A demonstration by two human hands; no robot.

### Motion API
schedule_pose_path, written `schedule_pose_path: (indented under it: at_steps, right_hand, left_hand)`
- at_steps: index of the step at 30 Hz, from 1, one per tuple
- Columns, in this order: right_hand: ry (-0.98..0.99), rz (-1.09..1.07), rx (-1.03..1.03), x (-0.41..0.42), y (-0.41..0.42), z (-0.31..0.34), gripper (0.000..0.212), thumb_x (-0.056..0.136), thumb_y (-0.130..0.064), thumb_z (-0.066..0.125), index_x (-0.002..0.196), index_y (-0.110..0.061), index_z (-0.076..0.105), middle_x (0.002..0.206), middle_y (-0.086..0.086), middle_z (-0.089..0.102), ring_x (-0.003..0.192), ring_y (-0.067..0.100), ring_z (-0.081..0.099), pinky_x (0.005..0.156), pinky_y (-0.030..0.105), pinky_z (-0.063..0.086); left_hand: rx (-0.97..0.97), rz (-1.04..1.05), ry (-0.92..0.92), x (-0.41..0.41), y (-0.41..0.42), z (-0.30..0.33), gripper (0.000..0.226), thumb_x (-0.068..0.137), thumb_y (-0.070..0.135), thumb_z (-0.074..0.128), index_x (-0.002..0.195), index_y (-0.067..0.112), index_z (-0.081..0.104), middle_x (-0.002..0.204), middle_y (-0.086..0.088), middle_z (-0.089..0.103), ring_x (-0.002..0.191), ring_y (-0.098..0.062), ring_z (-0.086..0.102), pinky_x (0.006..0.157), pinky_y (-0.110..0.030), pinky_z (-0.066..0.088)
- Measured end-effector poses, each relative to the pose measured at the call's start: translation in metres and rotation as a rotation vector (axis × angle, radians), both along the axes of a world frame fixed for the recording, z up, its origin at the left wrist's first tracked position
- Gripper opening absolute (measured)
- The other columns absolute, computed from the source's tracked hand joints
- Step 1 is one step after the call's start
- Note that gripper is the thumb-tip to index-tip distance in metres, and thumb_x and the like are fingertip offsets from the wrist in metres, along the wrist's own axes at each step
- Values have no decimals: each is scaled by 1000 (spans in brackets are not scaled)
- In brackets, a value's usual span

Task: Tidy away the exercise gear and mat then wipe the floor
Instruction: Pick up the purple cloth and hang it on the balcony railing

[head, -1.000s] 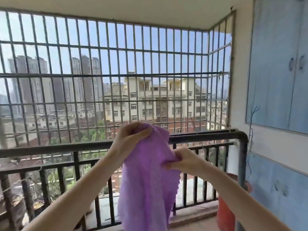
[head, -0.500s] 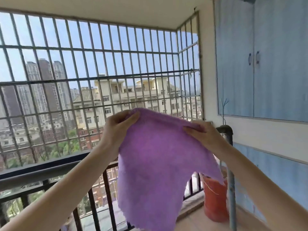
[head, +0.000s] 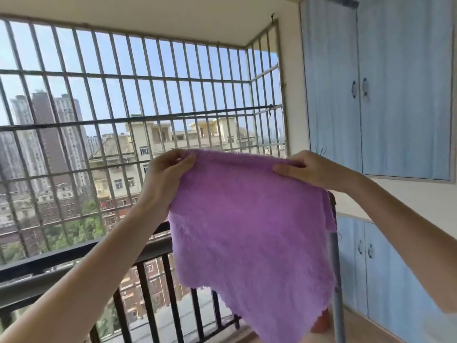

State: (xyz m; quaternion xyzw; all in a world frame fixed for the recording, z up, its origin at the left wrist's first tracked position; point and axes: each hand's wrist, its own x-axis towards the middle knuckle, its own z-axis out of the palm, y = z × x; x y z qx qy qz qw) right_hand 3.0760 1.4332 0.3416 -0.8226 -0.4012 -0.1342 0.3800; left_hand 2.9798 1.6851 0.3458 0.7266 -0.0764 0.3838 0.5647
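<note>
Purple, fluffy fabric: a cloth (head: 249, 238) held spread out in the air at chest height, in front of a balcony railing (head: 81, 266). Its top edge runs nearly level between the two hands; the rest hangs free, with a ragged lower edge that dips lowest at the right.

The left hand (head: 164, 174) pinches the upper left corner, thumb on the near face and fingers curled behind the fabric. The right hand (head: 309, 170) grips the upper right corner, thumb lying flat across the near face and pointing left. The hands are well apart, and the top edge between them is almost taut. Both forearms reach up from the lower corners of the view.

Behind the cloth, the dark railing crosses from the left, and a grey upright pole (head: 336, 288) shows just beside the cloth's right edge. Above the railing, a metal window grille (head: 138, 95) fills the opening; through it appear apartment blocks, treetops and blue sky. On the right wall hang pale blue cabinet doors (head: 385, 85), with a second, lower set of cabinets (head: 376, 268) below. An orange-red pot (head: 321, 323) shows partly under the cloth's lower edge.
</note>
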Motion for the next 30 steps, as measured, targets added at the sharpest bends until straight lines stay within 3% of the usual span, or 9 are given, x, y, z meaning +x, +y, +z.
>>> schedule_pose_path:
  at_steps: [5,9,13,16,18,22,24,26,30]
  right_hand:
    - [174,50,-293,23,-10,18,27,64,-36,81,81,-21,66,71,-11,71,66,6,69,57,18,52]
    - [139,25,-372,43,-16,23,12,76,-29,76,77,-25,65,70,-13,68,58,0,66,52,12,48]
    - [52,-9,-321,68,-25,18,20,78,-27,75,77,-9,67,76,2,69,65,13,67,52,15,50]
    - [45,-23,-272,85,-33,13,29,80,-28,73,67,-5,59,67,3,61,58,12,57,46,9,39]
    - [27,-5,-259,94,-38,11,31,83,-29,69,75,1,62,67,6,56,57,12,51,46,8,34]
    - [-29,-11,-142,116,-46,6,22,91,-19,60,74,-7,62,66,0,53,62,13,49,57,21,34]
    - [43,49,-43,122,-46,5,15,91,-11,58,78,-11,66,74,2,60,71,16,56,63,25,40]
    - [202,122,99,124,-46,5,10,90,-6,57,90,-10,67,83,5,65,76,15,60,65,23,48]
    - [407,194,322,124,-42,5,12,91,-11,55,94,-12,66,77,4,62,54,3,58,44,13,45]
  left_hand:
    - [-34,0,-16,10,-11,2,21,91,12,55,70,16,59,49,13,57,47,2,53,45,-12,42]
    - [-22,74,-67,21,-20,0,23,92,12,54,71,20,60,55,11,59,50,-3,54,47,-16,42]
    - [30,213,-107,35,-18,-11,25,92,13,55,73,28,62,58,11,61,54,-5,52,51,-21,43]
    - [15,335,-103,40,-14,-20,28,92,13,54,70,29,60,52,13,57,52,-3,47,52,-24,37]
    - [27,413,-106,40,-14,-24,27,93,13,53,71,28,59,57,6,55,53,-5,45,52,-25,33]
    - [145,552,-127,38,-15,-35,22,94,17,51,77,29,57,62,4,56,45,-2,44,41,-14,32]
    - [193,586,-109,39,-12,-42,14,95,17,49,86,21,59,62,4,56,46,-8,44,37,-11,30]
    - [237,606,-68,38,-7,-47,11,96,16,49,91,14,59,63,-1,56,51,-16,41,42,-21,31]
    - [310,577,92,35,3,-46,12,95,14,49,90,8,58,69,2,54,58,-13,47,54,-20,35]
